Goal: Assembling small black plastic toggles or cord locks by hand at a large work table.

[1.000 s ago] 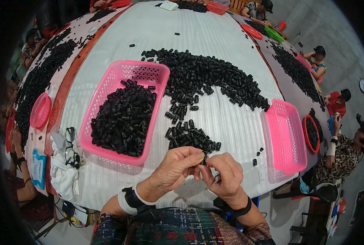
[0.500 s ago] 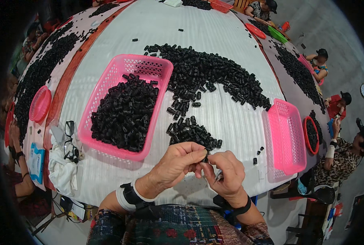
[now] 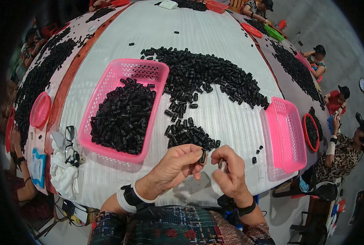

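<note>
Small black part [image 3: 202,157] pinched in left hand [image 3: 177,165] fingertips (right hand [image 3: 230,171] just beside)

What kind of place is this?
Probably a small workshop where people sort parts by hand: a long table heaped with little black pieces, pink baskets, and other workers sitting alongside.

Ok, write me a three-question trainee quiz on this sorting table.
1. True or false: the pink plastic mesh basket to the person's left holds small black plastic tubes.
2. Which hand pinches a single black tube? A) left hand B) right hand
3. Fill in: the folded black-framed glasses lie on a white ____.

Key: 1 true. 2 A, the left hand's grip is closed on the tube. 3 cloth.
</note>
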### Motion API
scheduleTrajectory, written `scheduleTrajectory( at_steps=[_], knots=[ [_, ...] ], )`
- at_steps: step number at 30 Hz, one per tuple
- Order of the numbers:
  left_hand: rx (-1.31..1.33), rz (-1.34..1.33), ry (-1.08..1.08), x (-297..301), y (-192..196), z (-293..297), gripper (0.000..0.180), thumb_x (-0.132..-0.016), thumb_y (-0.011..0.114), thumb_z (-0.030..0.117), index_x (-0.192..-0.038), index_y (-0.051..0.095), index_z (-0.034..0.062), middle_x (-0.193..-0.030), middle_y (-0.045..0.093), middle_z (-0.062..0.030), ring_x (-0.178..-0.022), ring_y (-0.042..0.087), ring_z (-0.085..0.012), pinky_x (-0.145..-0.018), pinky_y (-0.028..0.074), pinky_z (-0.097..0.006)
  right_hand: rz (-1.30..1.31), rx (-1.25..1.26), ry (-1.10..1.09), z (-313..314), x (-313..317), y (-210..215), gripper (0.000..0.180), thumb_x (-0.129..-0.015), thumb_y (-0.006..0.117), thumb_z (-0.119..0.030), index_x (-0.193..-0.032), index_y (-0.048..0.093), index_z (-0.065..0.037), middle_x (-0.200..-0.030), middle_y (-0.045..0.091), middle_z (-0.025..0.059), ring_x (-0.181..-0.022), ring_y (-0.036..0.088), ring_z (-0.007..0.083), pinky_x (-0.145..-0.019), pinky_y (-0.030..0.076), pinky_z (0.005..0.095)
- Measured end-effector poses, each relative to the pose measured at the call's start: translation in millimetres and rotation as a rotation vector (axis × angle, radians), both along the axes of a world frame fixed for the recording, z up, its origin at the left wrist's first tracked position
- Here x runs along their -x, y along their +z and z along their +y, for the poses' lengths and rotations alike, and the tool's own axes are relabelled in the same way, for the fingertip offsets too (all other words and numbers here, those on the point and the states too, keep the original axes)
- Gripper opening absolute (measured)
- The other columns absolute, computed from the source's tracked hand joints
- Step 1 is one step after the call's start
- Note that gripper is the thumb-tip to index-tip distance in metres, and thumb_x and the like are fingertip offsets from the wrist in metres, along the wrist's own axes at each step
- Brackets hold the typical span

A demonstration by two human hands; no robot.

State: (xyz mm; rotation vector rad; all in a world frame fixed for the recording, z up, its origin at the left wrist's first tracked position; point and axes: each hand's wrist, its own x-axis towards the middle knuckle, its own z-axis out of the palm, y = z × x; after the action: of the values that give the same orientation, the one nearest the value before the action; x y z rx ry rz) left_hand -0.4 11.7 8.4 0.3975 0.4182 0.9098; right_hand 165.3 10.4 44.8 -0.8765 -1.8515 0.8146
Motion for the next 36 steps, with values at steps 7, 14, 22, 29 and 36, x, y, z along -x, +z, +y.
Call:
scheduleTrajectory(
  at_steps=[7,14,22,29,36],
  knots=[
    [0.002,0.045,-0.029,0,3,-1,0.015,-0.087,0.052,0.016,-0.09,0.052,0.0011,-0.077,0.055,-0.0068,-0.063,0.052,-0.0092,-0.053,0.049,-0.024,-0.11,0.009,-0.065,8,-6,-19,0.013,-0.084,0.049,-0.007,-0.075,0.052,0.0,-0.063,0.047,0.0101,-0.055,0.046,0.0224,-0.051,0.037,0.0313],
    [-0.015,0.087,-0.023,0,5,-1,0.013,-0.087,0.052,0.015,-0.089,0.052,0.0022,-0.076,0.055,-0.0057,-0.062,0.052,-0.0093,-0.053,0.049,-0.025,-0.226,-0.099,-0.133,12,0,-17,0.014,-0.082,0.053,-0.009,-0.071,0.053,-0.001,-0.061,0.048,0.0088,-0.054,0.046,0.0248,-0.049,0.037,0.0335],
    [-0.01,0.117,-0.028,0,4,-1,0.012,-0.087,0.052,0.014,-0.09,0.052,0.0021,-0.075,0.054,-0.0051,-0.062,0.051,-0.0089,-0.053,0.049,-0.025,-0.288,-0.169,-0.175,13,-1,-22,0.014,-0.081,0.055,-0.01,-0.069,0.053,-0.003,-0.06,0.048,0.0081,-0.054,0.046,0.0246,-0.047,0.036,0.0339],
    [0.002,0.095,0.007,-1,-2,0,0.015,-0.087,0.053,0.015,-0.09,0.054,0.0002,-0.074,0.054,-0.0045,-0.059,0.053,-0.0075,-0.052,0.049,-0.022,-0.357,-0.203,-0.182,14,-1,-23,0.015,-0.08,0.056,-0.011,-0.068,0.053,-0.003,-0.06,0.048,0.0085,-0.053,0.047,0.0249,-0.046,0.036,0.0343],
    [0.036,0.132,0.036,-1,-7,1,0.014,-0.086,0.054,0.015,-0.088,0.054,0.0007,-0.074,0.054,-0.004,-0.059,0.051,-0.0069,-0.051,0.049,-0.022,-0.446,-0.222,-0.173,16,-1,-29,0.014,-0.08,0.056,-0.012,-0.069,0.053,-0.004,-0.058,0.046,0.0085,-0.052,0.047,0.0253,-0.045,0.037,0.0343]
  ],
)
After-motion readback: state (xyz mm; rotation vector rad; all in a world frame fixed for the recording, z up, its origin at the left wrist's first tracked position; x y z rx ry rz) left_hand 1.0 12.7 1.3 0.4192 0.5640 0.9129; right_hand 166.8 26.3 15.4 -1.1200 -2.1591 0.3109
